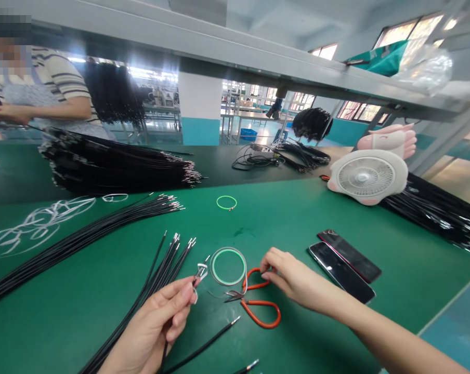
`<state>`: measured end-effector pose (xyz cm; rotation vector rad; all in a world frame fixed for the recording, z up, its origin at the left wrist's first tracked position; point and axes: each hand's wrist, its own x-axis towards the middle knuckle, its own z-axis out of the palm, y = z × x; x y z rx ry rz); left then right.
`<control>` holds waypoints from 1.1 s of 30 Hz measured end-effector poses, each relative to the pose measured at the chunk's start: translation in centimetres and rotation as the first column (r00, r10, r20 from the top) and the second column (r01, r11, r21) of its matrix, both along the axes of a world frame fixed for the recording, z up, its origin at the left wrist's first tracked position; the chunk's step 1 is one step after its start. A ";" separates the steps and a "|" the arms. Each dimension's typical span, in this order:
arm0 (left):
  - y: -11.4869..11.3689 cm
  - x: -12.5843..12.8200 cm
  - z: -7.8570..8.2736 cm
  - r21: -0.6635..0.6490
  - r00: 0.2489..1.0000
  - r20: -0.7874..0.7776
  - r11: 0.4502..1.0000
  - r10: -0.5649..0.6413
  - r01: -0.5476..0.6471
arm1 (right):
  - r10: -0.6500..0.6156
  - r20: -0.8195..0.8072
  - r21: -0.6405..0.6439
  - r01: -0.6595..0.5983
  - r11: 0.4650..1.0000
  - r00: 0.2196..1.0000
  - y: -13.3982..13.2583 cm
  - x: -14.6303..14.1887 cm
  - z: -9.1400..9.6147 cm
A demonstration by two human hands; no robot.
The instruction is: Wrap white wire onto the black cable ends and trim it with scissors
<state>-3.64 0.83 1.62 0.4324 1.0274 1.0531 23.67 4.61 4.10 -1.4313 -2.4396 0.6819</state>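
My left hand (157, 322) is closed on a black cable (166, 350), pinching it near its tip, where a white band (201, 271) is looped. At the upper orange handle of a pair of scissors (261, 314), the fingers of my right hand (284, 272) are closed around the loop's end. The scissors have their handles spread and their short blades pointing left. Just behind them lies a coil of thin grey wire (245, 259) with a green ring (215, 257) inside. A bundle of black cables (168, 262) with bare tips runs beside my left hand.
Another cable bundle (102, 223) and tangled white bands (40, 223) lie at left. A thick cable pile (114, 163) sits behind, near a person (63, 93). Two phones (342, 272), a white fan (365, 176) and more cables (449, 213) are at right. A shelf (235, 44) spans overhead.
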 end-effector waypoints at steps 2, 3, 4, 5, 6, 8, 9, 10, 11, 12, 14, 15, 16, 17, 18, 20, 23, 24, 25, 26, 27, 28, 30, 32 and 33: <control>0.0 -0.1 -0.1 -0.003 1.000 0.016 1.000 0.005 -0.005 | 0.005 -0.004 -0.017 -0.005 1.000 1.000 -0.1 -0.1 -0.3; 0.1 -0.2 -0.1 -0.001 1.000 0.017 1.000 0.002 -0.002 | 0.034 -0.006 -0.037 -0.034 0.999 0.999 -0.2 -0.3 -0.3; 0.1 -0.2 -0.1 0.001 1.000 0.011 1.000 -0.003 0.003 | 0.070 -0.007 -0.058 -0.070 0.996 0.998 -0.2 -0.4 -0.4; 0.1 -0.3 -0.2 0.007 1.000 0.000 1.000 -0.007 0.007 | 0.103 -0.002 -0.082 -0.103 0.991 0.995 -0.3 -0.5 -0.3; 0.2 -0.3 -0.2 0.017 1.000 -0.014 1.000 -0.010 0.010 | 0.131 0.017 -0.111 -0.128 0.986 0.991 -0.3 -0.5 -0.2; 0.3 -0.3 -0.2 0.052 0.998 -0.058 0.998 -0.016 0.019 | 0.158 0.106 -0.181 -0.137 0.974 0.982 -0.5 0.0 0.2; 0.3 -0.2 -0.1 0.076 0.996 -0.086 0.997 -0.026 0.033 | 0.164 0.170 -0.221 -0.124 0.967 0.972 -0.5 0.4 0.4; 0.2 -0.1 -0.1 0.098 0.992 -0.117 0.994 -0.045 0.056 | 0.178 0.233 -0.262 -0.115 0.958 0.956 -0.6 0.9 0.8; 0.1 0.0 -0.1 0.116 0.986 -0.150 0.989 -0.071 0.089 | 0.191 0.288 -0.291 -0.105 0.951 0.938 -0.7 1.5 1.1; 0.0 0.1 -0.1 0.126 0.977 -0.185 0.984 -0.102 0.127 | 0.203 0.309 -0.316 -0.101 0.943 0.929 -0.9 2.0 1.5; -0.3 0.5 -0.1 0.126 0.956 -0.247 0.973 -0.157 0.192 | 0.254 0.225 -0.369 -0.159 0.916 0.941 -1.2 2.7 2.3; -0.4 0.8 -0.1 0.117 0.944 -0.276 0.969 -0.180 0.219 | 0.264 0.148 -0.379 -0.192 0.905 0.953 -1.3 2.7 2.7; -0.6 1.0 -0.1 0.104 0.931 -0.303 0.964 -0.204 0.245 | 0.255 0.068 -0.374 -0.212 0.903 0.965 -1.5 2.5 3.0; -0.7 1.2 -0.1 0.088 0.916 -0.330 0.958 -0.230 0.273 | 0.232 0.002 -0.362 -0.216 0.907 0.973 -1.6 2.2 3.3; -0.8 1.5 -0.2 0.068 0.898 -0.356 0.951 -0.259 0.301 | 0.215 -0.044 -0.339 -0.217 0.915 0.976 -1.7 1.7 3.4; -1.0 1.8 -0.2 0.023 0.856 -0.407 0.934 -0.318 0.358 | 0.235 -0.071 -0.247 -0.245 0.938 0.969 -1.8 0.5 3.4; -1.1 2.2 -0.2 -0.028 0.793 -0.464 0.901 -0.395 0.432 | 0.339 0.033 -0.090 -0.335 0.938 0.940 -1.7 -0.8 3.0; -1.1 2.3 -0.2 -0.038 0.776 -0.476 0.891 -0.414 0.452 | 0.363 0.086 -0.060 -0.359 0.931 0.928 -1.6 -1.1 2.9; -1.1 2.3 -0.2 -0.046 0.763 -0.486 0.884 -0.427 0.466 | 0.380 0.137 -0.040 -0.378 0.925 0.915 -1.5 -1.2 2.7; -1.2 2.4 -0.2 -0.051 0.753 -0.493 0.879 -0.435 0.474 | 0.390 0.182 -0.027 -0.392 0.919 0.902 -1.4 -1.3 2.6; -1.2 2.4 -0.2 -0.054 0.746 -0.500 0.875 -0.441 0.481 | 0.399 0.217 -0.016 -0.406 0.914 0.891 -1.3 -1.3 2.5; -1.2 2.4 -0.2 -0.054 0.740 -0.505 0.872 -0.444 0.486 | 0.405 0.244 -0.002 -0.417 0.909 0.881 -1.3 -1.3 2.5; -1.3 2.5 -0.1 -0.051 0.728 -0.515 0.864 -0.452 0.501 | 0.419 0.277 0.017 -0.440 0.898 0.865 -1.3 -1.2 2.4; -1.4 2.5 -0.1 -0.053 0.719 -0.521 0.858 -0.460 0.511 | 0.432 0.291 0.024 -0.458 0.889 0.854 -1.3 -1.2 2.4; -1.4 2.5 -0.1 -0.055 0.718 -0.522 0.858 -0.460 0.510 | 0.437 0.294 0.024 -0.464 0.886 0.850 -1.3 -1.3 2.4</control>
